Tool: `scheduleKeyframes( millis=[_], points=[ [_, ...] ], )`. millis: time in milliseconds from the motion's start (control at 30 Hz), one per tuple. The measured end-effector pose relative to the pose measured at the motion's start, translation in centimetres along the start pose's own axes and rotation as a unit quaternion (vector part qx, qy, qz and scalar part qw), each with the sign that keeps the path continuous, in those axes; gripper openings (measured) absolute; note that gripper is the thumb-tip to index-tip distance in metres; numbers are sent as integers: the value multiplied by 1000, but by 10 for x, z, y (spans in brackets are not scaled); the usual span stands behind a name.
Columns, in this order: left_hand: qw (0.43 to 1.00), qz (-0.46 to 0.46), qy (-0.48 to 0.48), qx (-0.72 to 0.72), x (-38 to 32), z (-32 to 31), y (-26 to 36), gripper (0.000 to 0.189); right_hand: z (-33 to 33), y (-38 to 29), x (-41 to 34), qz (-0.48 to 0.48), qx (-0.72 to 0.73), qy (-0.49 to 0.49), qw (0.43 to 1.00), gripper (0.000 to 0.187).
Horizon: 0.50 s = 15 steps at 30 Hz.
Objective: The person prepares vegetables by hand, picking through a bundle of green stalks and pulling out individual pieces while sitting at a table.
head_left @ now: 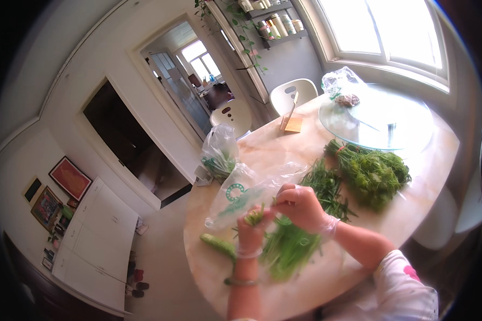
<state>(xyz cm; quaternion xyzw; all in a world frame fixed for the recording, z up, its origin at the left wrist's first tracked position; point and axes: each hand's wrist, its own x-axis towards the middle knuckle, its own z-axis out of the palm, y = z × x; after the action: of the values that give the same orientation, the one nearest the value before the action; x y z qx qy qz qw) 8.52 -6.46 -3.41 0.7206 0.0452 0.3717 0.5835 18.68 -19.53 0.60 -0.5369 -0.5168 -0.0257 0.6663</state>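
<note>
My left hand, in a clear thin glove, is closed around a small bunch of cut green stems held upright. Beside it my right hand, also gloved, pinches a small green piece between thumb and fingers. Below both hands lies a pile of long green stalks on the marbled table. A cucumber sits partly behind my left wrist. Narrow-leaved greens lie behind my right hand, and a leafy bunch tied with a red band is farther right.
A clear plastic bag with green print lies behind my left hand; another bag holds greens. A round glass turntable carries a plastic bag. A wooden stand is at the far edge, with white chairs beyond.
</note>
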Motion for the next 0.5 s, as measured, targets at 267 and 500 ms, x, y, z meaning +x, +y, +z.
scheduleKeyframes(
  millis=[267,500],
  points=[
    [999,16,-24,20,-1,-4,-2,6,-6,-2,1,-50,-5,22,999,11],
    [999,-3,-32,9,1,-6,-11,7,-7,4,6,-110,-56,-15,992,11]
  ],
)
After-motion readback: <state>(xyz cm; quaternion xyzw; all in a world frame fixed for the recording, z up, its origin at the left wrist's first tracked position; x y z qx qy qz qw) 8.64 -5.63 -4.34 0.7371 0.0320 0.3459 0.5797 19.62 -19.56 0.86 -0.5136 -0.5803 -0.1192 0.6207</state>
